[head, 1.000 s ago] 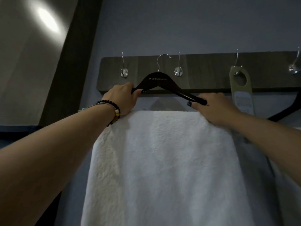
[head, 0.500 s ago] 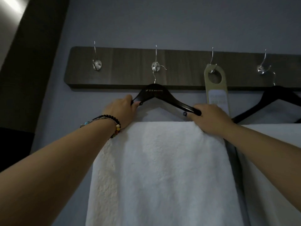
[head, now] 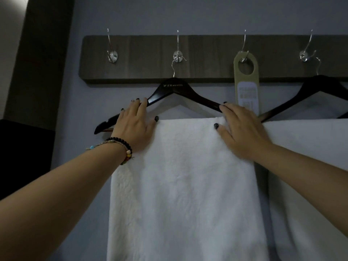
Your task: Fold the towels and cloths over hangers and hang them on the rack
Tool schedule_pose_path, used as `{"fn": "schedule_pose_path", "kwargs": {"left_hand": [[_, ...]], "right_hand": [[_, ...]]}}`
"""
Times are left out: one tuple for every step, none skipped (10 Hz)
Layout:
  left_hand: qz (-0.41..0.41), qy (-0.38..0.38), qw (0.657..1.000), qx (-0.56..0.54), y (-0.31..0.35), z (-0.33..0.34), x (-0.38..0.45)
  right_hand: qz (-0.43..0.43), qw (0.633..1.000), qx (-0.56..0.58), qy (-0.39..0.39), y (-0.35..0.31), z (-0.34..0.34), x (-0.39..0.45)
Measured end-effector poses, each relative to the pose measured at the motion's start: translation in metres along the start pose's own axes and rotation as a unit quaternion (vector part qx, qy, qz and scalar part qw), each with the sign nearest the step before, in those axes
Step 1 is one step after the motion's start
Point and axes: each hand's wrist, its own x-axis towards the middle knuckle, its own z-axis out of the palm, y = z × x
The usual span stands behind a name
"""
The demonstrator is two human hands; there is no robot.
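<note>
Head view: dark hanger (head: pixel 177 90) hangs by its wire on 2nd hook (head: pixel 178 56) of rack (head: pixel 146 59), white towel (head: pixel 186 185) draped over its bar. Left hand (head: pixel 134 125) lies flat, fingers straight, on hanger's left arm & towel's top corner. Right hand (head: pixel 243 129) flat on towel's right top edge, fingertips touching hanger; grips nothing. 2nd hanger (head: pixel 308 91) w/ towel hangs at right, door tag (head: pixel 245 80) between.

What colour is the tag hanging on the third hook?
Olive-tan with a pale label panel, seen in the head view: the door tag.

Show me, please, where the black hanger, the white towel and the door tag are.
black hanger (head: pixel 173 86): head view, its peak under the hook.
white towel (head: pixel 184 185): head view, middle of its front.
door tag (head: pixel 247 92): head view, its pale label.
</note>
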Motion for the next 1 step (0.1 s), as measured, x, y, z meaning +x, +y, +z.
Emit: {"fn": "schedule_pose_path", "kwargs": {"left_hand": [[-0.002, -0.010, 1.000, -0.016, 0.0064, -0.0095, -0.0185]], "right_hand": [[-0.019, 0.999, -0.024, -0.034, -0.0010, -0.0081, -0.0206]]}}
